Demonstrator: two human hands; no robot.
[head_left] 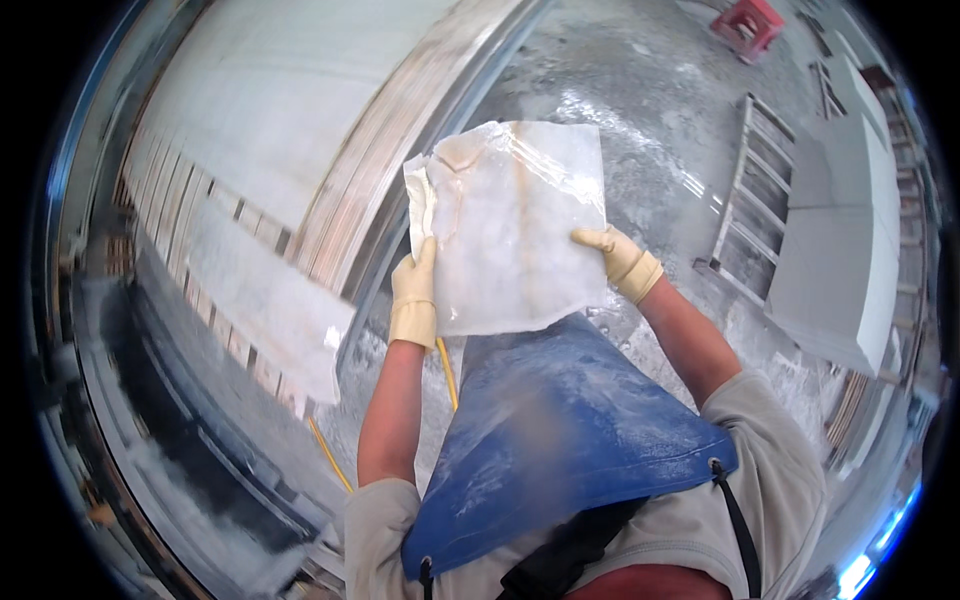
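Observation:
A white, glossy stone slab (521, 235) with brownish veins and a broken upper edge is held up in front of my blue apron. My left hand (413, 295), in a cream rubber glove, grips its left edge. Just above that thumb runs a narrow white strip (421, 205) along the slab's edge; whether it is a separate piece I cannot tell. My right hand (622, 260), gloved alike, is closed on the right edge with the thumb across the front. The fingers behind the slab are hidden.
To the left, a large pale slab (290, 95) and a smaller slab (262, 290) lie on wooden slats. A metal ladder-like frame (752, 195) and pale blocks (838, 235) stand right. A red stool (748, 28) is farther off. A yellow hose (447, 372) crosses the wet floor.

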